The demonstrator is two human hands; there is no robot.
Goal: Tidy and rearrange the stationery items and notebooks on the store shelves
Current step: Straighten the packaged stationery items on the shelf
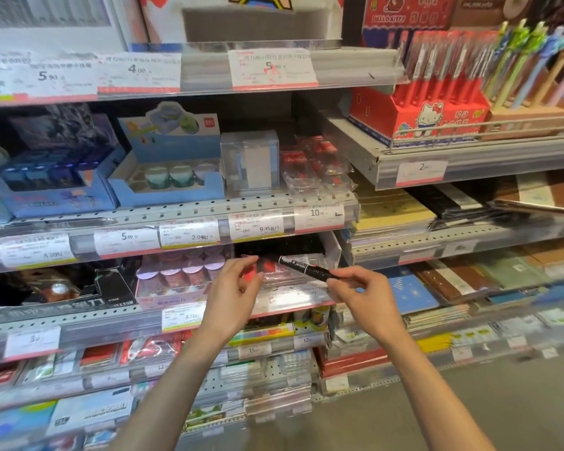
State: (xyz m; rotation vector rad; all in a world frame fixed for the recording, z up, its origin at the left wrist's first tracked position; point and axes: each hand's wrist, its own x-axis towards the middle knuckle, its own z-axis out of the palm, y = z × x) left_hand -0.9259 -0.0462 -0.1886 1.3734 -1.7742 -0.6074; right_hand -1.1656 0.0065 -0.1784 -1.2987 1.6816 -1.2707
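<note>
Black marker (302, 267) lay slanted in front of the shelf (209, 315), upper-left to lower-right, right hand (355, 292) pinching its lower end, left hand (238, 284) pinching a red-printed packet (261, 271) at its upper end.

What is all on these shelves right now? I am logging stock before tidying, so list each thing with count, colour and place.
marker pen: one, black, held in front of the third shelf
tape tubs: several, purple lids, pink tray on the third shelf
blue display box: one, second shelf, holds teal tape rolls
clear box: one, second shelf
red pen box: one, upper right shelf
notebooks: stacks, mixed colours, right shelves
price tags: many, white, shelf edges
left hand: pinches the pen's left end
right hand: pinches its right end
</note>
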